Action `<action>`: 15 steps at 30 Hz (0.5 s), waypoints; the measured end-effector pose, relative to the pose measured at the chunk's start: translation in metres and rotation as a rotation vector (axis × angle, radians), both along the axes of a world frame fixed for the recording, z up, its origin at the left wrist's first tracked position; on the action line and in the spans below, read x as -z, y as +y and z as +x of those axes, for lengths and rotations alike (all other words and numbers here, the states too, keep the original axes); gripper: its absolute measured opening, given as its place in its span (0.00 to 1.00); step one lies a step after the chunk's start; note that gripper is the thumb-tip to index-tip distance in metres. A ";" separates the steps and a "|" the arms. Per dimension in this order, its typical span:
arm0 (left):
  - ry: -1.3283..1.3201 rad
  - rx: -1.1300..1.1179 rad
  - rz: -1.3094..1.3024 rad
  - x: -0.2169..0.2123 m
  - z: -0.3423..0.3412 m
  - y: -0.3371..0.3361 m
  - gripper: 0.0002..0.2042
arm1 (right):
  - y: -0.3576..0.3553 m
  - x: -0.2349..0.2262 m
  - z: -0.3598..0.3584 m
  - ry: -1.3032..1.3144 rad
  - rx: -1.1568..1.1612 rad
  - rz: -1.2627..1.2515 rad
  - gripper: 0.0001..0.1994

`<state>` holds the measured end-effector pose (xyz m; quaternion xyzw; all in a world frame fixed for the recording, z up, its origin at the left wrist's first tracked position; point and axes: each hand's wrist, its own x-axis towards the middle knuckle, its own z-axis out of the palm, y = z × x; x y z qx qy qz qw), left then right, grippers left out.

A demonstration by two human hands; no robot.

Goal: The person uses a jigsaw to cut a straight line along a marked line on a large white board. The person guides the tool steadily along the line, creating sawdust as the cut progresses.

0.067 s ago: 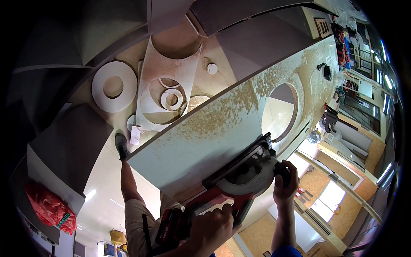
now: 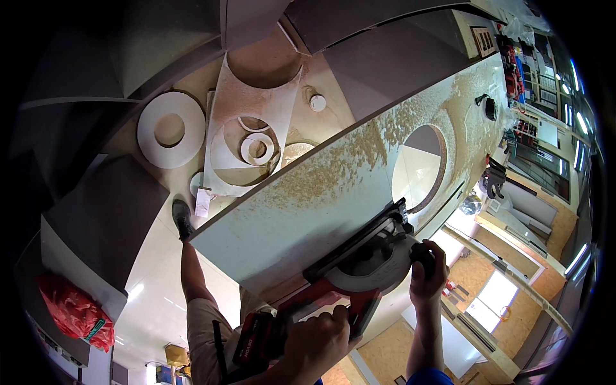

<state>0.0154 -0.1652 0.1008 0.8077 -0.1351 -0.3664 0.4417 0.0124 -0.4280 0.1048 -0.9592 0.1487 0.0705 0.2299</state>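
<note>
Head view: I note a circular saw (image 2: 359, 269) resting on the near edge of a dusty white panel (image 2: 333, 186), just below the panel's round cutout (image 2: 420, 167). Left hand (image 2: 317, 343) has fingers clamped on the saw's rear handle; right hand (image 2: 428, 273) is wrapped round its front knob. Judged mid-cut along the edge. Next move calls for steady, even pushing. White rings (image 2: 170, 128) lie beyond the panel.

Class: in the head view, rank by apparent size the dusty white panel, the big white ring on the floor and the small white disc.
1. Dusty white panel
2. Big white ring
3. Small white disc
The panel lies nearer the camera, which exaggerates its lead.
</note>
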 end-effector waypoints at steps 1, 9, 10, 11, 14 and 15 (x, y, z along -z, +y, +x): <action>-0.003 -0.001 0.001 0.000 0.000 0.000 0.26 | 0.000 0.000 0.000 0.001 -0.001 -0.004 0.31; 0.115 0.076 0.015 -0.002 0.009 -0.002 0.27 | -0.008 0.003 -0.002 -0.049 -0.029 0.005 0.26; 0.198 0.133 0.028 -0.003 0.011 -0.002 0.28 | -0.008 0.004 -0.002 -0.048 -0.025 0.006 0.26; 0.164 0.137 0.015 0.001 0.006 -0.003 0.25 | -0.008 0.004 -0.002 -0.048 -0.025 0.008 0.26; 0.084 0.155 -0.005 0.007 -0.001 -0.003 0.25 | -0.009 0.004 -0.002 -0.047 -0.024 0.010 0.26; 0.074 0.163 0.002 0.007 -0.002 -0.002 0.25 | -0.010 0.004 -0.002 -0.044 -0.026 0.011 0.27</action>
